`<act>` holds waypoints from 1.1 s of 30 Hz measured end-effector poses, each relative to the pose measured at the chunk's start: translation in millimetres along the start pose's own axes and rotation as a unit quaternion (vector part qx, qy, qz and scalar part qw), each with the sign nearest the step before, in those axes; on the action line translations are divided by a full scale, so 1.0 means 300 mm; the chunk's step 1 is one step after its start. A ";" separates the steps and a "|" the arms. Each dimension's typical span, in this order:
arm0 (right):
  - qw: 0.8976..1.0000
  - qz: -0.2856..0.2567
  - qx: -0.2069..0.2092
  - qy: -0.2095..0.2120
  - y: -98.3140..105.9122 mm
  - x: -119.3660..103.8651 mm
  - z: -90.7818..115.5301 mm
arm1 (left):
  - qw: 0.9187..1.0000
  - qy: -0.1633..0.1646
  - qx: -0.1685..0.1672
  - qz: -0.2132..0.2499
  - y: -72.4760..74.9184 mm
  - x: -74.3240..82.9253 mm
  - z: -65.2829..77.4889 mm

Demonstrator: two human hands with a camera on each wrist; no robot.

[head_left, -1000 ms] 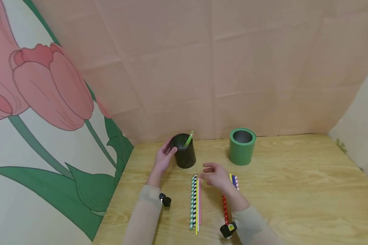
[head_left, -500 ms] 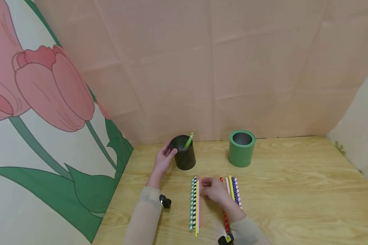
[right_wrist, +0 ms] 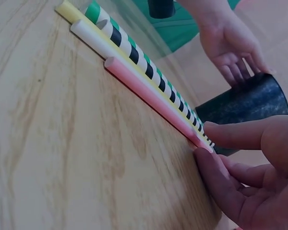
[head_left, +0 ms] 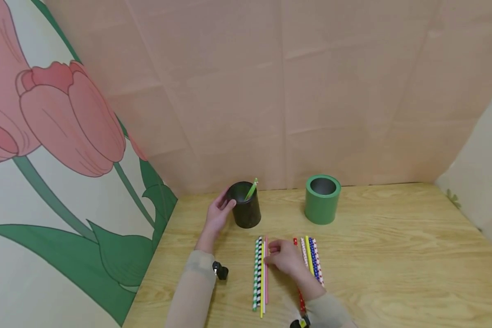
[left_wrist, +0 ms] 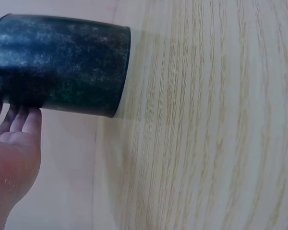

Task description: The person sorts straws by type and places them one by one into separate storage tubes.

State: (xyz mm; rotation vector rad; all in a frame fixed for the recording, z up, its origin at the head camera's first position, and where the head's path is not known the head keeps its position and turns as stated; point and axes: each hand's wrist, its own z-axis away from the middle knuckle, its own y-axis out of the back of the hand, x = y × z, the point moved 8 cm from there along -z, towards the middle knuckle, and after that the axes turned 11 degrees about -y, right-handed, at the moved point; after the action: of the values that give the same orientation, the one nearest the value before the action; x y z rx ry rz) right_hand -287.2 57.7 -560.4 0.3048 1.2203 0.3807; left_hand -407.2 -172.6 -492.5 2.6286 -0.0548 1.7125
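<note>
My left hand [head_left: 218,217] holds the side of a black cylindrical cup [head_left: 247,215], thumb near its rim; its other fingers are partly hidden behind the cup. A green straw [head_left: 252,189] leans inside that cup. On the wooden table in front lies a row of straws: green-striped [head_left: 256,278], black-striped [head_left: 260,284], yellow [head_left: 262,310], white [head_left: 264,300] and pink [right_wrist: 149,98]. My right hand [head_left: 286,258] is at the row's right side. In the right wrist view its thumb and finger pinch the pink straw towards its far end, the straw still lying with the others.
A green cup [head_left: 321,207] stands at the back, right of the black one. To the right of my right hand lie more straws, among them a red dotted one [head_left: 301,300], a yellow one [head_left: 309,255] and a blue one [head_left: 313,257]. A pink-covered wall [head_left: 246,91] rises behind the table.
My right hand has come down and towards me from above the straws' far ends to the pink straw. The left hand has stayed on the black cup.
</note>
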 end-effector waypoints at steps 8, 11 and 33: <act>1.000 0.023 0.009 -0.002 0.003 -0.016 0.007 | 1.000 -0.001 0.000 -0.003 0.005 0.008 -0.004; 1.000 0.021 0.008 -0.003 0.003 -0.018 0.007 | 1.000 -0.001 -0.001 0.001 0.006 0.007 -0.005; 1.000 0.017 0.013 0.000 0.006 -0.006 -0.006 | 1.000 0.008 0.003 0.004 -0.003 -0.001 -0.001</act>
State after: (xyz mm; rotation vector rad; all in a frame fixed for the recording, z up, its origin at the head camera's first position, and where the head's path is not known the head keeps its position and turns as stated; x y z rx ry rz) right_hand -289.6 58.6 -558.8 0.3478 1.2213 0.3952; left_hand -407.5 -171.7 -492.7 2.6224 -0.0623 1.7380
